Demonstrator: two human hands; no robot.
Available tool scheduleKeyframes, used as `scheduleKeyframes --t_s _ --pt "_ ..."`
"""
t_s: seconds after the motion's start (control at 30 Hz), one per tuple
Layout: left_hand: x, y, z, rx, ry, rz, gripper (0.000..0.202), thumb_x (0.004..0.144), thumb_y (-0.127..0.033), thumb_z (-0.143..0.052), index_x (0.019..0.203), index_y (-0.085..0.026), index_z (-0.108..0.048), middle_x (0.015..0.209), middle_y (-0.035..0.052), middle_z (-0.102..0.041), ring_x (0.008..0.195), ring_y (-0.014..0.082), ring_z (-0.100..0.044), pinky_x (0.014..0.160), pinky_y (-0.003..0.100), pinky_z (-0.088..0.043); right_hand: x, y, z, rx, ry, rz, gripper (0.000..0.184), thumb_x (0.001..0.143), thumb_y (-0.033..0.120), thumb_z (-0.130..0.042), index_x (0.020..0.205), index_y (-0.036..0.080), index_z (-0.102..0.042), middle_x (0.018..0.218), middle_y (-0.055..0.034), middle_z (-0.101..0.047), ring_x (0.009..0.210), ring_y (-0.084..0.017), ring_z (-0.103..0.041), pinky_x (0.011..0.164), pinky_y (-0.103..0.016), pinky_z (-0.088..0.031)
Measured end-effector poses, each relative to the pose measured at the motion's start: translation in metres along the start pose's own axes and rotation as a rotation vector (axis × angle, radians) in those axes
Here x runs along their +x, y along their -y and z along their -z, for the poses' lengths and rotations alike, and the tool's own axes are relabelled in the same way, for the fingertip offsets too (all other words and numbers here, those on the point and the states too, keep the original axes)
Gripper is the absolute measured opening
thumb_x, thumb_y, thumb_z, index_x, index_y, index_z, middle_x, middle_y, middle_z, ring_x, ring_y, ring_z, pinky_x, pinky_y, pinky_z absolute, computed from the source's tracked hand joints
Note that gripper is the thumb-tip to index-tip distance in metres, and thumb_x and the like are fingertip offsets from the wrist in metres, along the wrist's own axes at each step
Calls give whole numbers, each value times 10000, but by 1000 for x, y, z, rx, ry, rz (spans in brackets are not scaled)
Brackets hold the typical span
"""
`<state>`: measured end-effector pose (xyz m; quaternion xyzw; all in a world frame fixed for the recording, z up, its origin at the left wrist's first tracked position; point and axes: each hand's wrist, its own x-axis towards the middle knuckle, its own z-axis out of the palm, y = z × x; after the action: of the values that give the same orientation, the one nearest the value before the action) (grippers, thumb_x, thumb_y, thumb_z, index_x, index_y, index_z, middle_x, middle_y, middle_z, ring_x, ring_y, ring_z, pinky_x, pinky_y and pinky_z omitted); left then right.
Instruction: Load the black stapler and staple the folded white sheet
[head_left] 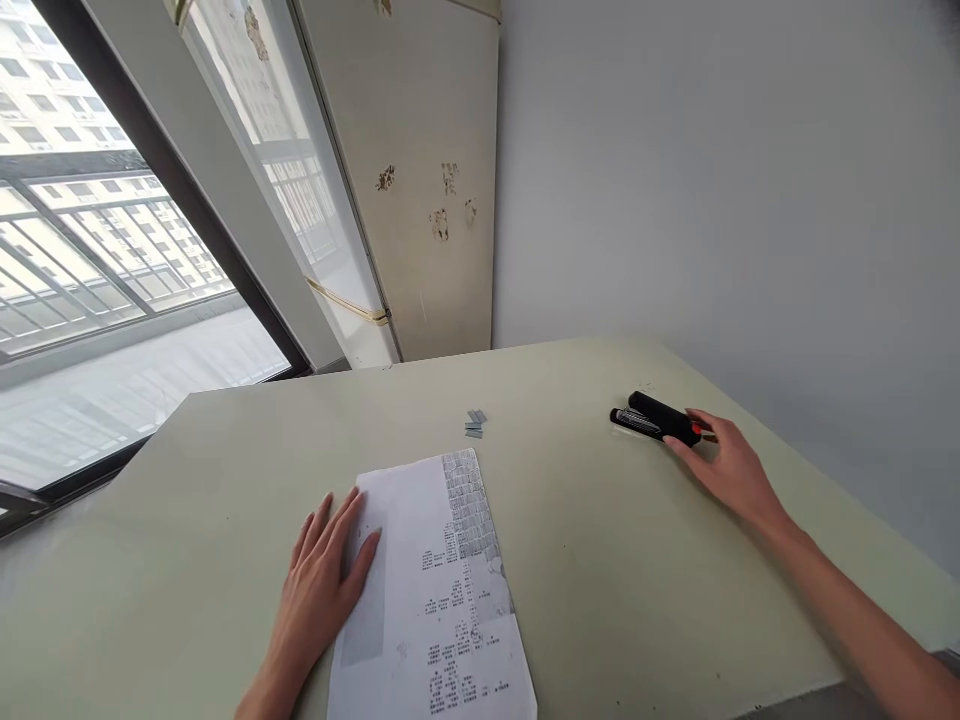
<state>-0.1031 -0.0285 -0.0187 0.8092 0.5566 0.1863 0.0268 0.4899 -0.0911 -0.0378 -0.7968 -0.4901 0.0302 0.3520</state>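
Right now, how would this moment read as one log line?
left hand: resting on printed paper; right hand: gripping stapler; staple strips: on table beyond printed paper

Paper [431, 600] before you on the bench [600, 560], left hand [322, 570] on its left side, staples [473, 433] behind, stapler [660, 416] right, in your right hand [726, 466]

We count two hands [319, 585], one stapler [661, 414].
We see one printed sheet [435, 580], plus grey strips [473, 427] too small to count.

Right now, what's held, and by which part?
Right hand: the stapler, held at its red-marked end. Left hand: nothing held; it rests flat on the printed sheet.
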Motion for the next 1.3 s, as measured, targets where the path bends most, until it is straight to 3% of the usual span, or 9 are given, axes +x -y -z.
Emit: scheduleKeyframes --t_s 0.2,0.43,0.53,0.73,0.9,1.07,1.2,1.3 --pt "1 0 0 2 -3 12 602 1051 -542 -449 1610 -329 -389 1622 5 -489 1574 336 -313 1261 620 -311 8 -5 -14 74 48 -127 658 891 716 -568 1325 227 -638 1084 -115 -752 743 -247 -648 656 -366 -502" --pt "2 0 0 -1 -11 19 607 1039 -552 -461 1604 -333 -414 1609 11 -505 1565 347 -331 1253 618 -328 -8 7 -9 166 115 -139 661 845 733 -628 1295 252 -682 1032 -80 -768 548 -175 -559 532 -326 -480" --pt "3 0 0 -4 -11 18 602 1042 -550 -456 1601 -330 -418 1605 14 -510 1562 348 -337 1253 620 -326 -22 19 -5 213 203 -153 653 845 721 -651 1314 267 -679 1009 -64 -775 574 -192 -589 527 -324 -497" --pt "3 -4 2 -16 -4 34 595 1046 -556 -448 1597 -333 -423 1613 6 -500 1566 349 -329 1255 623 -319 -50 44 -2 309 370 -92 589 868 699 -655 1298 298 -689 1160 -59 -771 712 -225 -681 557 -324 -544" --pt "2 -4 2 -25 -2 40 593 1046 -556 -450 1597 -338 -428 1615 3 -498 1570 346 -321 1261 617 -311 -75 66 -9 351 449 32 462 909 647 -650 1241 333 -723 1188 -45 -768 1031 -288 -712 795 -376 -609" --pt "3 -3 2 -42 -2 38 613 1044 -575 -456 1595 -308 -430 1608 31 -508 1564 359 -330 1245 642 -327 -93 78 -19 356 482 65 434 918 640 -653 1245 363 -722 1248 -45 -750 1127 -312 -682 879 -429 -607" --pt "-4 -27 8 -125 -24 -78 601 1035 -554 -519 1583 -320 -442 1612 32 -503 1561 344 -342 1218 600 -407 -96 81 -21 354 490 74 448 915 648 -657 1254 361 -718 1272 -57 -740 1158 -331 -663 877 -450 -604" --pt "-17 -61 18 -166 76 -236 596 1054 -485 -530 1618 -366 -380 1650 2 -445 1585 323 -285 1239 592 -387 -96 82 -19 342 489 66 452 915 656 -654 1256 366 -715 1275 -55 -738 1162 -335 -658 893 -464 -595"
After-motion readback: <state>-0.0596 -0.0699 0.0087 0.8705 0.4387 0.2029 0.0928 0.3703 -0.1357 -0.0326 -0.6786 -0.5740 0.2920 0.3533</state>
